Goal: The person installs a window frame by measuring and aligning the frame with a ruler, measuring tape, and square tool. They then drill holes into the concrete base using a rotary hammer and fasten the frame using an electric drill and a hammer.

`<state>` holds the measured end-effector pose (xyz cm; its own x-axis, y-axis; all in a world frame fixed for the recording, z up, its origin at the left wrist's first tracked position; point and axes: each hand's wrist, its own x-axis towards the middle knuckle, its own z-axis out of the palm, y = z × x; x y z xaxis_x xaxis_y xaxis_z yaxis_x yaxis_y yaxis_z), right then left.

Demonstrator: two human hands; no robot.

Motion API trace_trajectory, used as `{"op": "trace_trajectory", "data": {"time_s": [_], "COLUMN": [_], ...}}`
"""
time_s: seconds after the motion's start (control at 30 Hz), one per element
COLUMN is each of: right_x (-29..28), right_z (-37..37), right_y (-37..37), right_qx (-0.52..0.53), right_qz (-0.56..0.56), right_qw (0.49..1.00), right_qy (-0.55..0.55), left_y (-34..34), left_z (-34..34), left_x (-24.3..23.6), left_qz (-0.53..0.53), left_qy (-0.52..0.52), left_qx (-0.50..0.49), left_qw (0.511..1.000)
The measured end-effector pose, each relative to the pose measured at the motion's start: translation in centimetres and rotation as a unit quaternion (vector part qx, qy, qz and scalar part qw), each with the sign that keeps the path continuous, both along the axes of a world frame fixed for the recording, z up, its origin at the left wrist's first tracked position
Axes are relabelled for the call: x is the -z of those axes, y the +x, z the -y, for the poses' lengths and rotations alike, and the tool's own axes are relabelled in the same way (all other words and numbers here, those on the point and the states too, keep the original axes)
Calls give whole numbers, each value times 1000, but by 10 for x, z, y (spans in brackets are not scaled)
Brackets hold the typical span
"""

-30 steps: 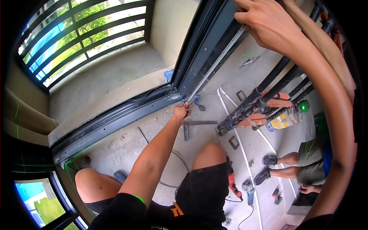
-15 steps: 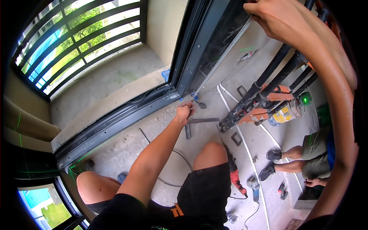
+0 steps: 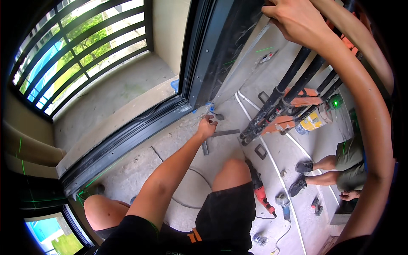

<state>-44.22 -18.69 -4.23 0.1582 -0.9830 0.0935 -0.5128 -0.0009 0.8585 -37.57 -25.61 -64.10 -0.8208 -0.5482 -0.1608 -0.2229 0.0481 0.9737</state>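
My right hand [image 3: 289, 23] is closed on the upper end of a long white measuring tape [image 3: 257, 39], high beside the dark window frame [image 3: 197, 68]. The tape runs down along the frame, faint and blurred lower down. My left hand [image 3: 207, 126] has curled fingers just below the frame's bottom corner, near blue pieces [image 3: 209, 106]; what it holds, if anything, is too small to make out. Under it a metal square [image 3: 225, 132] lies on the concrete floor. Behind my right arm another person's arm [image 3: 357, 34] reaches up, its hand hidden.
A co-worker's legs [image 3: 323, 163] are at the right, near black pipes [image 3: 293, 80], orange bricks [image 3: 282, 125] and a bucket [image 3: 312, 123]. On the floor lie a red power tool [image 3: 264, 199], an angle grinder [image 3: 284, 206], a drill [image 3: 315, 206] and white conduits [image 3: 276, 163]. A barred opening [image 3: 80, 55] is at left.
My left hand has moved slightly right and down from the frame's corner, and the tape's lower part has become fainter. The view has shifted a little.
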Motion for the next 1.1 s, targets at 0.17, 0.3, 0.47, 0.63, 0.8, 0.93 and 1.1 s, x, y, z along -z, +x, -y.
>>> {"op": "trace_trajectory", "data": {"time_s": [0.17,0.3,0.47,0.63,0.8,0.93,1.1], "right_x": [1,-2,4,8,10,14,20], "right_z": [1,7,20,20,23,30,32], "right_y": [-4,-11,-25,-31,-23,-18,-21], "right_qx": [5,26,-46,-75,-65,-12,-18], "right_qz": [13,-27,-6,-27,-22,0,4], "right_qw": [1000,999,997,994,992,993,985], "right_qy": [-14,-10,-63,-78,-108,-120,-172], "left_y": [31,62,83,67,61,35,17], "left_z": [1,5,5,16,22,36,51], "left_x": [15,16,-14,-91,-177,-236,-264], "left_qz": [15,33,-81,-126,-110,-35,49], "left_qy": [-43,-52,-181,-170,-337,-496,-533], "left_qx": [33,98,117,118,117,103,106], "left_qw": [998,993,973,970,928,862,838]}}
